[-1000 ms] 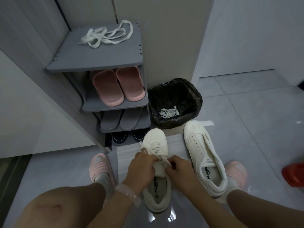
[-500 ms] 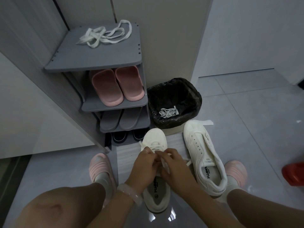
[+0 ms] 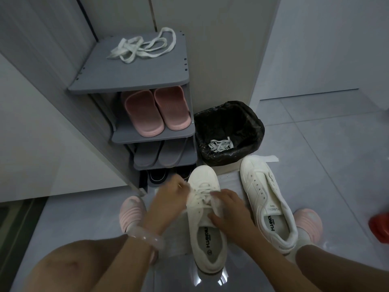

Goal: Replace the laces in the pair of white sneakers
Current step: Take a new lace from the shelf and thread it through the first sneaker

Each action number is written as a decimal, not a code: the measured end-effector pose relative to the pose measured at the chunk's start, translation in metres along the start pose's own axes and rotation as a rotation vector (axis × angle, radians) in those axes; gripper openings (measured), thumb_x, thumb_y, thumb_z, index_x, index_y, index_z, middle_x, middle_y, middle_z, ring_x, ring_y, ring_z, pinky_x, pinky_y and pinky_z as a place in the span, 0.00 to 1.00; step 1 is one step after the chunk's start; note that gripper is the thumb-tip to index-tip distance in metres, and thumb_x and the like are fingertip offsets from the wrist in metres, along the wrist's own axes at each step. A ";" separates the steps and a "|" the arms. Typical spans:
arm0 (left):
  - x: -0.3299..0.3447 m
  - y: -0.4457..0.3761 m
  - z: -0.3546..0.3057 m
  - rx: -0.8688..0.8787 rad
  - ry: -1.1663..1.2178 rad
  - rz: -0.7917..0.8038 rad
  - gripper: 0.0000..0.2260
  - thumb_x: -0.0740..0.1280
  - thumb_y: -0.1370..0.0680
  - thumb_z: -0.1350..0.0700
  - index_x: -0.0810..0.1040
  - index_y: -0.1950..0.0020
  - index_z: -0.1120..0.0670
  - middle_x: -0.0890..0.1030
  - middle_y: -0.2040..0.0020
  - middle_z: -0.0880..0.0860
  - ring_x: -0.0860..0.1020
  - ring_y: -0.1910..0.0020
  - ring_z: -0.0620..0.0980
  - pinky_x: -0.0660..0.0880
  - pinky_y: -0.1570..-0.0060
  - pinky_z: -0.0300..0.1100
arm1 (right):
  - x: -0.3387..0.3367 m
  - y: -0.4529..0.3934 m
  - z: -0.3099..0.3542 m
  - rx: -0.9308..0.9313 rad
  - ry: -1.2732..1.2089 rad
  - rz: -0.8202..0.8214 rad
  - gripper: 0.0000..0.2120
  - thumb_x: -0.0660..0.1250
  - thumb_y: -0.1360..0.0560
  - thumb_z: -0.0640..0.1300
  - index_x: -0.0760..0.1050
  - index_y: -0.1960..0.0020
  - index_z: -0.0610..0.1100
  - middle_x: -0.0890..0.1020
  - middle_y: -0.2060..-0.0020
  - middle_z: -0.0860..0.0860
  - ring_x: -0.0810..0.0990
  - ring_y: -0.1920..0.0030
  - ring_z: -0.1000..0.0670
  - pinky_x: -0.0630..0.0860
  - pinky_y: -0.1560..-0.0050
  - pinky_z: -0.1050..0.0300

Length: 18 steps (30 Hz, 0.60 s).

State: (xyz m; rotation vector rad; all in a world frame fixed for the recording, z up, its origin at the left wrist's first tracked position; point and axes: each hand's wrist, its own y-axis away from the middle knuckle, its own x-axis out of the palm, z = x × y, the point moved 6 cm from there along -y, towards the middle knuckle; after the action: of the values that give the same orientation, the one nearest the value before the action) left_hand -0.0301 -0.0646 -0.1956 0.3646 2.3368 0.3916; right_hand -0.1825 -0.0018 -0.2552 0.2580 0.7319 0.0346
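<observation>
Two white sneakers stand on the floor between my feet. The left sneaker (image 3: 205, 228) carries a white lace (image 3: 203, 191) through its eyelets. My left hand (image 3: 168, 204), blurred, pinches a lace end at the shoe's left side. My right hand (image 3: 230, 213) lies over the tongue and holds the other lace end. The right sneaker (image 3: 267, 199) has bare eyelets and no lace. A loose white lace (image 3: 143, 48) lies bunched on top of the grey shoe rack (image 3: 130, 79).
Pink slippers (image 3: 155, 110), grey slippers and dark shoes fill the rack's lower shelves. A bin with a black bag (image 3: 229, 133) holds discarded white laces (image 3: 220, 145). My feet in pink slippers flank the sneakers. A red object (image 3: 381, 227) sits at the right edge.
My hands, together over the left sneaker's tongue before, have drawn apart: the left hand moved out to the left, the right stayed over the tongue. The lace is pulled sideways.
</observation>
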 end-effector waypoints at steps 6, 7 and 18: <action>0.043 0.002 0.011 0.185 -0.440 0.143 0.12 0.63 0.24 0.45 0.71 0.50 0.53 0.77 0.54 0.52 0.75 0.55 0.50 0.66 0.60 0.40 | -0.002 -0.001 0.002 -0.076 0.173 0.009 0.38 0.47 0.41 0.71 0.64 0.32 0.64 0.56 0.26 0.54 0.54 0.26 0.52 0.50 0.27 0.45; 0.041 0.000 0.010 0.205 -0.456 0.125 0.10 0.63 0.24 0.46 0.72 0.52 0.53 0.76 0.55 0.52 0.75 0.54 0.50 0.66 0.60 0.40 | -0.002 -0.001 0.003 -0.095 0.191 0.026 0.37 0.47 0.41 0.71 0.67 0.34 0.64 0.55 0.26 0.54 0.52 0.26 0.52 0.49 0.27 0.44; -0.032 -0.001 -0.025 0.100 1.227 0.134 0.14 0.60 0.25 0.56 0.74 0.71 0.55 0.82 0.60 0.53 0.80 0.55 0.51 0.76 0.51 0.42 | -0.002 -0.005 0.002 -0.030 0.080 0.092 0.19 0.70 0.29 0.54 0.74 0.39 0.57 0.57 0.27 0.53 0.55 0.26 0.51 0.54 0.27 0.46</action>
State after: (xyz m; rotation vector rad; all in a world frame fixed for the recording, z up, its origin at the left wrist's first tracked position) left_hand -0.0249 -0.0816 -0.1589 0.3820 3.5431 0.6956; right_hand -0.1826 -0.0069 -0.2537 0.2622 0.7984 0.1439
